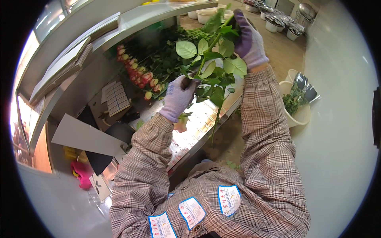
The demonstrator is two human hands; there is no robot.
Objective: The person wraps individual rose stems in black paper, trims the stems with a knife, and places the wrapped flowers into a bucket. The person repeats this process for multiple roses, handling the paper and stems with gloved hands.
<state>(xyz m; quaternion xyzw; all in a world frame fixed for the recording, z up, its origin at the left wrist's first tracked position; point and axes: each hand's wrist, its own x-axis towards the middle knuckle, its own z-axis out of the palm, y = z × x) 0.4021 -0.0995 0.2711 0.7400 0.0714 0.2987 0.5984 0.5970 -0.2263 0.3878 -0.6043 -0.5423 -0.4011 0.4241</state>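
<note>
Both my hands wear pale gloves with purple palms. My left hand (pixel 180 96) is closed around the lower middle of a leafy green rose stem (pixel 215 41) above the workbench. At the top of the view my right hand (pixel 248 40) grips the upper end of the same greenery; its fingertips are partly hidden by leaves. Below my left hand a blurred pinkish rose head (pixel 180 126) hangs over the bench. A pile of pink and cream roses (pixel 143 77) with long leafy stems lies on the workbench (pixel 196 122) beyond my left hand.
A metal shelf (pixel 128 32) with stacked flat cardboard (pixel 64 68) curves over the bench. Printed label sheets (pixel 117 98) lie at the left. On the right a white bucket (pixel 300 119) holds leaves and dark wrapping. Potted plants (pixel 275 20) and white tubs (pixel 205 15) stand behind.
</note>
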